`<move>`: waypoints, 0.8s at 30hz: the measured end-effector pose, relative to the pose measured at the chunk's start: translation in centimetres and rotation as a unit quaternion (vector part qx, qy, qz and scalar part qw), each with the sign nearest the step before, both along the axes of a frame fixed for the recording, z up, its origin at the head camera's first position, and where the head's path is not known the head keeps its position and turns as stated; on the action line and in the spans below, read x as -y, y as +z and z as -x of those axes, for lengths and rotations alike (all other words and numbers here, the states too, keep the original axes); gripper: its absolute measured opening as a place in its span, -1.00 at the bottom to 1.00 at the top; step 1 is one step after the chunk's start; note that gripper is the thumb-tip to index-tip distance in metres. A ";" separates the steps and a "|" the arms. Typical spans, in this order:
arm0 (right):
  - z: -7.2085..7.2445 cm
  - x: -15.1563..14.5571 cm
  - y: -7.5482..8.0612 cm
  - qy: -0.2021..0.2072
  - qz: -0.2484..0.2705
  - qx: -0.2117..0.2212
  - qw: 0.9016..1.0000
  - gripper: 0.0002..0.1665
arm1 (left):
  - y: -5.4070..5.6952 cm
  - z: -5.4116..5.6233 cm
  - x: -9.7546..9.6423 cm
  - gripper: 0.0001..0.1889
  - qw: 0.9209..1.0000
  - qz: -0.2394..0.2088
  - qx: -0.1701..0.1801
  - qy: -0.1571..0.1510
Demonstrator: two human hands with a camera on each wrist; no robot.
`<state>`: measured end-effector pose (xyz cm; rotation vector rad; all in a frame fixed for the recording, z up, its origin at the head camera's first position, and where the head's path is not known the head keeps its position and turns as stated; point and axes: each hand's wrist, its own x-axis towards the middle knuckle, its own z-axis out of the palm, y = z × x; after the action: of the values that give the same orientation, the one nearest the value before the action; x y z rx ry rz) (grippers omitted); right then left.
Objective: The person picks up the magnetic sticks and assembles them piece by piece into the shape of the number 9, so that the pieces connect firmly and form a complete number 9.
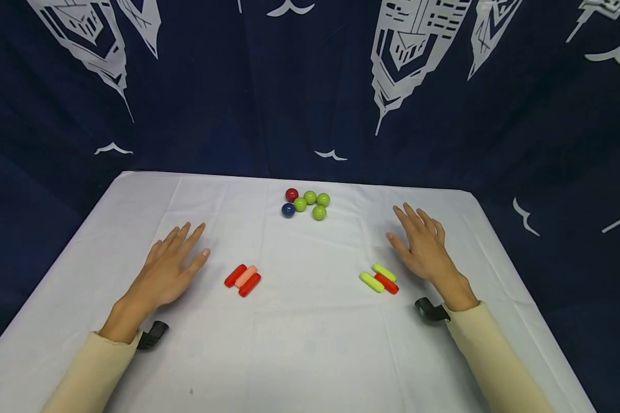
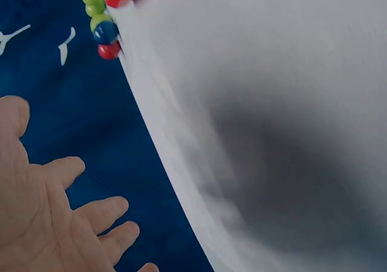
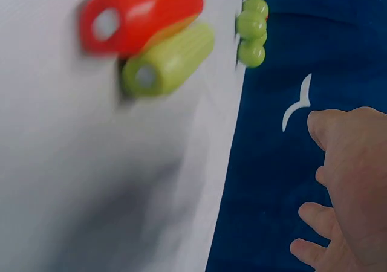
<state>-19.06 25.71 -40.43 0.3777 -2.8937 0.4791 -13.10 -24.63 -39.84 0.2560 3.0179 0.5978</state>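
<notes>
My left hand [image 1: 164, 271] is held over the left side of the table, palm down, fingers spread, with nothing in it. To its right lie two red cylinders [image 1: 250, 284] with a salmon-pink cylinder [image 1: 245, 276] between them. On the other side, my right hand [image 1: 425, 251] also has spread, straight fingers and holds nothing. Just left of its wrist are two yellow-green cylinders [image 1: 372, 281] and a red cylinder [image 1: 387, 283], lying slantwise side by side. In the right wrist view, a pale round spot shows on the end of the red cylinder [image 3: 145, 15].
Near the table's far edge sit several green balls [image 1: 319, 213], a dark red ball [image 1: 291, 195] and a blue ball [image 1: 288, 210], grouped together. A white cloth [image 1: 310, 355] covers the table. Behind it hangs a navy curtain [image 1: 201, 115] with white prints. Each wrist bears a black camera [image 1: 152, 335].
</notes>
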 end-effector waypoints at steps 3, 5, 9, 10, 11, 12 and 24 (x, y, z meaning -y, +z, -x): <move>0.5 0.9 0.0 0.010 0.004 0.005 1.000 -0.23 | -0.2 -0.1 -0.6 -0.27 1.000 -0.021 0.007 -0.021; 0.6 1.4 -0.1 0.016 0.010 0.011 1.000 -0.23 | -0.3 -0.1 -1.1 -0.26 0.998 -0.045 0.013 -0.044; 0.9 2.6 -0.2 0.029 0.037 0.020 0.999 -0.24 | -0.7 0.0 -1.7 -0.25 0.989 -0.109 0.028 -0.091; 1.0 3.1 -0.2 0.034 0.044 0.022 0.998 -0.24 | -0.8 0.0 -1.8 -0.25 0.987 -0.122 0.031 -0.098; 1.2 3.5 -0.3 0.038 0.050 0.023 0.998 -0.23 | -0.9 0.0 -1.8 -0.25 0.985 -0.134 0.034 -0.101; 1.3 4.0 -0.3 0.044 0.053 0.023 0.997 -0.23 | -1.0 0.1 -1.8 -0.25 0.983 -0.149 0.037 -0.103; 5.2 9.2 -0.3 0.088 0.126 0.141 0.978 -0.28 | -2.2 1.1 -1.6 -0.56 0.961 -0.230 0.088 -0.123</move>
<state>-24.26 16.48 -40.69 0.5686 -3.0233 0.9920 -14.18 -23.02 -42.04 0.5536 2.5826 1.2135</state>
